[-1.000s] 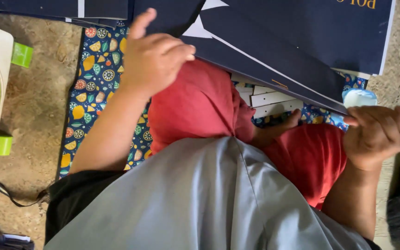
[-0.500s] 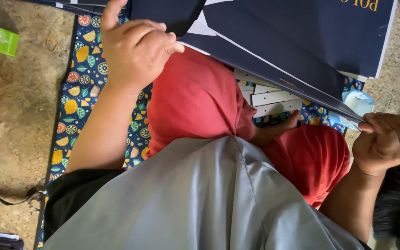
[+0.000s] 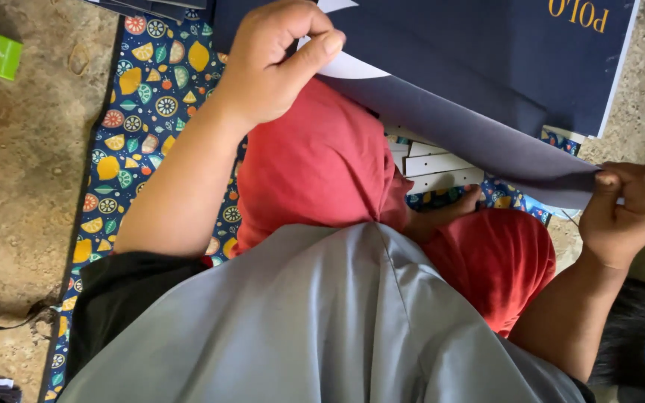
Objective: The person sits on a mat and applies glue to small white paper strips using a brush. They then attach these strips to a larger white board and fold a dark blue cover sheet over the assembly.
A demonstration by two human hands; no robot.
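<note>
Because the big dark blue sheet (image 3: 472,134) is thin and held only at two edges, it could bend, crease or tear if one hand pulls harder than the other. It could also slip out, since each hold is just a pinch. The sheet lies in front of the person, over their red-clothed knees (image 3: 322,164) and some white card strips (image 3: 434,160) on a fruit-patterned mat (image 3: 143,112). The left hand (image 3: 274,63) is raised, with thumb and bent fingers closed on the sheet's top edge. The right hand (image 3: 628,209) is a tight fist on the sheet's far corner, I think, though the corner itself is hard to see. Both forearms reach forward, elbows bent.
</note>
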